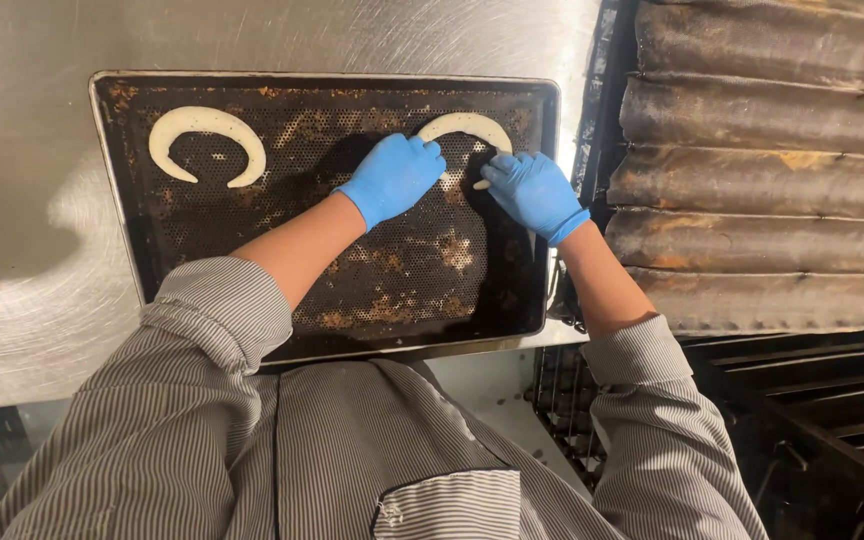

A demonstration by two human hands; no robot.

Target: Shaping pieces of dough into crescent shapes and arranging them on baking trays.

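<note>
Hands point(462, 180) bend dough crescent point(465, 124), tips pointing toward the person.

No packages, labels, signs, screens

Blue gloves cover the left hand point(392, 177) and right hand point(535, 192). The two dough crescents point(206, 139) point(466, 124) are pale cream. The perforated tray point(402, 270) is dark brown-black with rusty orange patches. The sleeves point(214, 318) carry fine grey-and-white stripes.

The steel table point(32, 300) carries a dark perforated tray point(402, 290), which lies under both hands and reaches left of them.
</note>
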